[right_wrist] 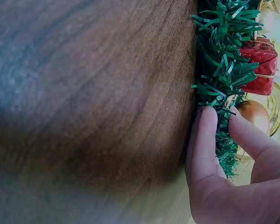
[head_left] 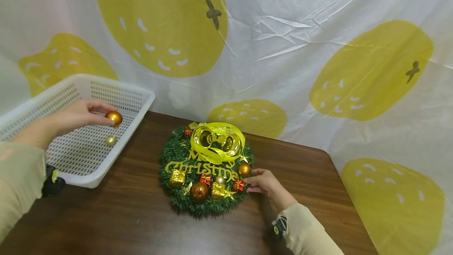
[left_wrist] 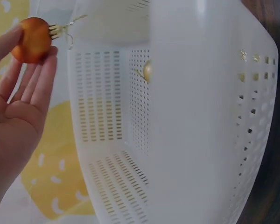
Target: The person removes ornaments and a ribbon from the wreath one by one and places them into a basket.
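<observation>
Pinched between the thumb and fingers of my left hand (head_left: 79, 115) is a shiny orange-gold Christmas ball (head_left: 114, 118), held over the white plastic basket (head_left: 95, 180). Its gold cap and string loop show in the left wrist view. A smaller pale gold ball (head_left: 111, 140) lies in the basket. On the table, a green Christmas wreath (head_left: 170, 139) bears gold lettering, small gift boxes, balls, stars and gold bells (head_left: 203, 138) with a yellow ribbon. My right hand (head_left: 265, 184) grips the wreath's right edge between thumb and fingers, beside an orange ball (head_left: 244, 169).
The brown wooden table (head_left: 297, 160) carries the basket at left and the wreath in the middle. Behind stands a white cloth (head_left: 283, 70) printed with yellow fruit. The basket's raised wall lies between the ball in it and the wreath.
</observation>
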Demonstrator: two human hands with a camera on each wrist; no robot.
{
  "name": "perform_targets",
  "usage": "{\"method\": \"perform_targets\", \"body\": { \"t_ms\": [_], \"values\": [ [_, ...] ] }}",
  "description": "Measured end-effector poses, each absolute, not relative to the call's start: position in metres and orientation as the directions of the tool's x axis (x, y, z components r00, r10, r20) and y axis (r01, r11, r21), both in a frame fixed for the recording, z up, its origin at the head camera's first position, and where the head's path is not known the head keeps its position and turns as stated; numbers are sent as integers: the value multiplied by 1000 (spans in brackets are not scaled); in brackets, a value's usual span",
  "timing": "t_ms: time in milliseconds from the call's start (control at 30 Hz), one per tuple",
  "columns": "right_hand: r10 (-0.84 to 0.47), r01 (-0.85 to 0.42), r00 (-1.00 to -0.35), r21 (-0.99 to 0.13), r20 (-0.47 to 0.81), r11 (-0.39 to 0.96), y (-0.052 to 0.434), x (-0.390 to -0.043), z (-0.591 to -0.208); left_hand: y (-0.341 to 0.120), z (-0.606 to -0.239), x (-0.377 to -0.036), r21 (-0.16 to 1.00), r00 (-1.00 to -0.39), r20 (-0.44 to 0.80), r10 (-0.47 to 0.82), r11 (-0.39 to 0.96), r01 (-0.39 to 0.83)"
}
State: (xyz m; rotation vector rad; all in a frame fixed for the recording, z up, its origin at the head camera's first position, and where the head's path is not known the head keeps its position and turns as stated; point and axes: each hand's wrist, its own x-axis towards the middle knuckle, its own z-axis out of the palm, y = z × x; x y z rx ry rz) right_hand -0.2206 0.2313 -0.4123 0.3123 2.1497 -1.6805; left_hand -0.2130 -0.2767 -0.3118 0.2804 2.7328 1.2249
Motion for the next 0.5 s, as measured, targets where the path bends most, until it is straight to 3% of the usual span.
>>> {"method": "perform_targets", "body": {
  "t_ms": [500],
  "values": [
    [-70,404,-898,-878,-434,257,231,-219,-411,-280,-324,-210,718,-954,-91,284,683,135]
  ]
}}
